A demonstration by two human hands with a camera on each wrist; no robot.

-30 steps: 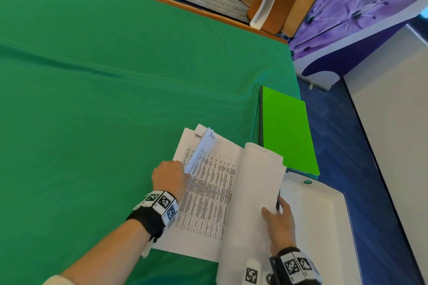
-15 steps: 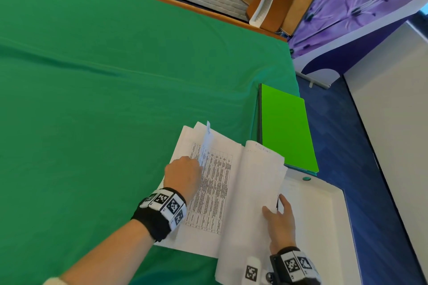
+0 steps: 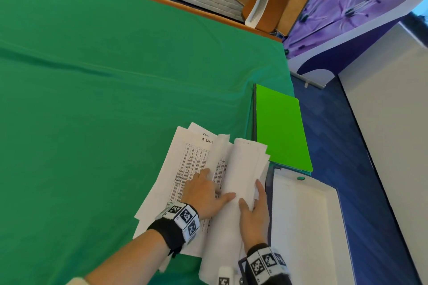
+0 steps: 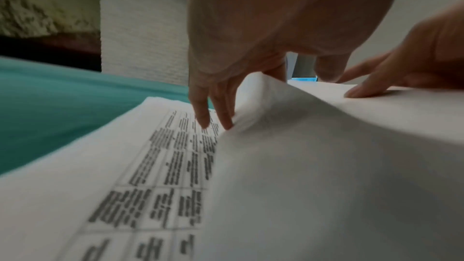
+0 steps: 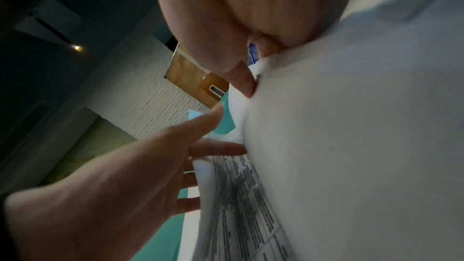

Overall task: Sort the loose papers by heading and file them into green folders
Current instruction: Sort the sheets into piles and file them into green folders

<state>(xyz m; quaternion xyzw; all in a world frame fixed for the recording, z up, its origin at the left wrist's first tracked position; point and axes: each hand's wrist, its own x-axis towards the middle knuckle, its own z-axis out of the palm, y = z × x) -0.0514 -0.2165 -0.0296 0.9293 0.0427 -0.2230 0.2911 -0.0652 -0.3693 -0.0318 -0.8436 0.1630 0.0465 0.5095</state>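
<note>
- Since a second ago the left hand (image 3: pixel 203 194) has slid from the far left corner of the paper stack (image 3: pixel 185 169) to its middle, by the turned-over sheets (image 3: pixel 243 169).
- Left grip: fingers (image 4: pixel 200 110) straight, tips pressing the printed table on the flat page; thumb stretched across the turned-over sheets. It holds nothing.
- Right hand (image 3: pixel 253 210) lies on the near right part of the stack; its thumb rests on top of the turned-over sheets and its fingers curl round their right edge, so this grip has hold of them.
- Handwritten "IT LOGS" shows at the stack's far end.
- Green folder (image 3: pixel 280 127) lies closed, just beyond the stack's far right corner, on the green-covered surface (image 3: pixel 92 99).
- White tray (image 3: pixel 308 227) sits just right of the stack.
</note>
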